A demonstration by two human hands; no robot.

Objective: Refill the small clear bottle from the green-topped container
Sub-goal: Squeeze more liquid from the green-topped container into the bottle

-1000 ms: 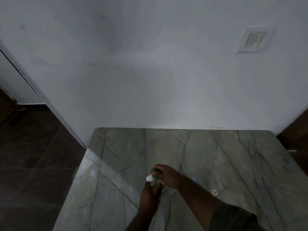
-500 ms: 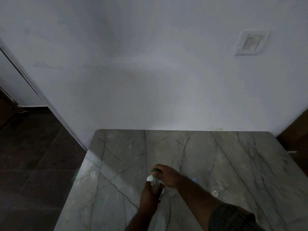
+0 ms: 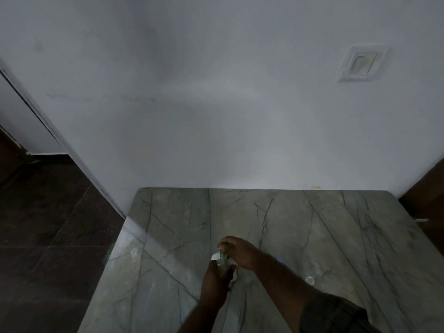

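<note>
In dim light both hands meet over the grey marble table (image 3: 312,224). My right hand (image 3: 242,254) is closed over the green-topped container (image 3: 224,255); only bits of green and a white patch show beside the fingers. Right below it, my left hand (image 3: 215,282) grips the small clear bottle (image 3: 222,266), whose glassy upper part peeks out above the fist. The container's green end sits directly over the bottle's top, and the two seem to touch. Whether liquid is flowing cannot be made out.
A small clear round cap-like piece (image 3: 310,280) lies on the table to the right of my right forearm. A white wall with a switch plate (image 3: 362,64) stands behind the table. Dark tiled floor (image 3: 48,236) drops off past the table's left edge.
</note>
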